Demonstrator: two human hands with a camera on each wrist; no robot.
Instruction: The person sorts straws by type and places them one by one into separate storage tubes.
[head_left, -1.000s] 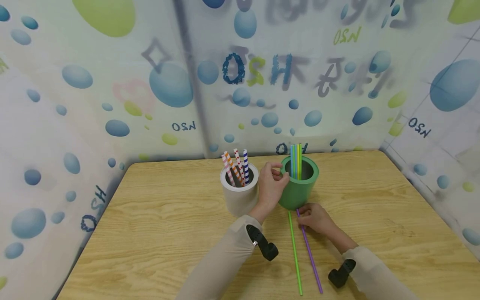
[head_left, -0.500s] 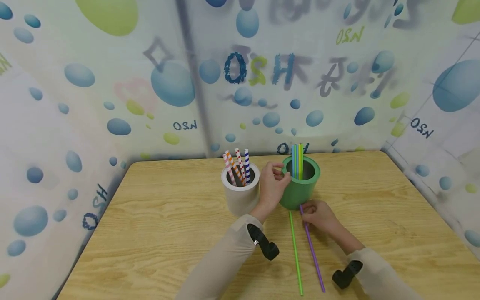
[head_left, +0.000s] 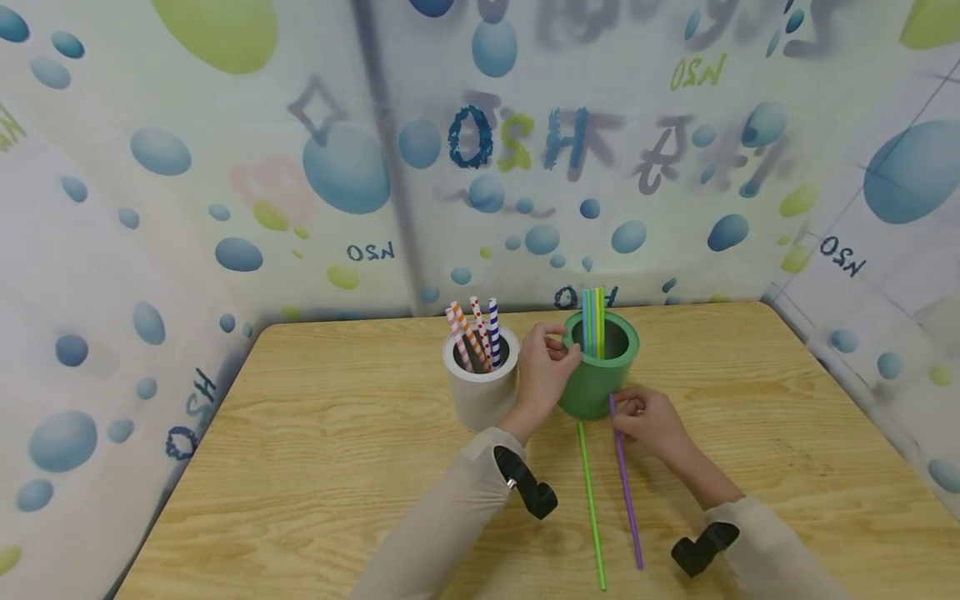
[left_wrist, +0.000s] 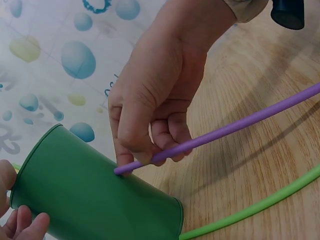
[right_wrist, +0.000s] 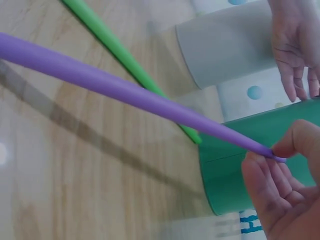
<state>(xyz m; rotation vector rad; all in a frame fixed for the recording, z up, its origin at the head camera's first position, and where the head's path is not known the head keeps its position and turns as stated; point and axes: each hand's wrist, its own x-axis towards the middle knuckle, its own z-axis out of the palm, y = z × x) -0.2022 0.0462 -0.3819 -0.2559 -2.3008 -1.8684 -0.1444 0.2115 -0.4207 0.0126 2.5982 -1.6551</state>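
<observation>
In the head view my right hand (head_left: 651, 423) pinches a purple straw (head_left: 626, 492) near its upper end, between thumb and fingers. The straw's tip stands beside the lower right of a green cup (head_left: 592, 390), its lower end toward me. My left hand (head_left: 546, 371) is at the cup's left rim, fingers loosely bent and grasping nothing visible; whether every fingertip touches cannot be told. Several blue, green and yellow straws (head_left: 592, 323) stand in the green cup. The right wrist view shows the purple straw (right_wrist: 125, 92) slanting above the wood, its tip in my fingers.
A light green straw (head_left: 591, 504) lies on the wooden table (head_left: 322, 467), left of the purple one. Left of my left hand stands a white cup (head_left: 480, 400) with several patterned straws (head_left: 474, 333). A printed wall (head_left: 315, 250) rises behind the table.
My right hand has moved up and slightly right, lifting the purple straw's near end and drawing it along the green cup's side. My left hand has stayed at the rim.
</observation>
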